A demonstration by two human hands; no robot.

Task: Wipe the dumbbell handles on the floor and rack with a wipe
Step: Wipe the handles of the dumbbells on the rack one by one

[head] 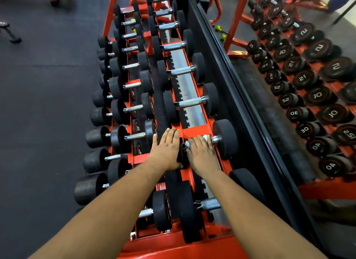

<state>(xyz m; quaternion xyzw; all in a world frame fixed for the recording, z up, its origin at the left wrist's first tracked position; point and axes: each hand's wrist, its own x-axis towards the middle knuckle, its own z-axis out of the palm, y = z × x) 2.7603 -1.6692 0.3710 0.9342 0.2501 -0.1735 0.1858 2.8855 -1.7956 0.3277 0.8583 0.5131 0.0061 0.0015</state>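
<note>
A red rack (194, 132) holds rows of black dumbbells with silver handles. My right hand (202, 152) is curled over the handle of a large top-row dumbbell (226, 138), with a white wipe (205, 137) showing at my fingertips and beside my thumb. The wipe is wrapped on the handle under my fingers. My left hand (166, 148) lies flat with straight fingers on the near black head of the same dumbbell and the rack's black strip. The handle's far end (215, 139) shows bare.
More dumbbells (190, 102) run up the top tier, smaller ones (133, 108) on the lower tiers to the left. A mirror (289, 75) on the right reflects numbered weights. Dark rubber floor (42, 104) spreads to the left. Another dumbbell handle (209, 204) sits nearer me.
</note>
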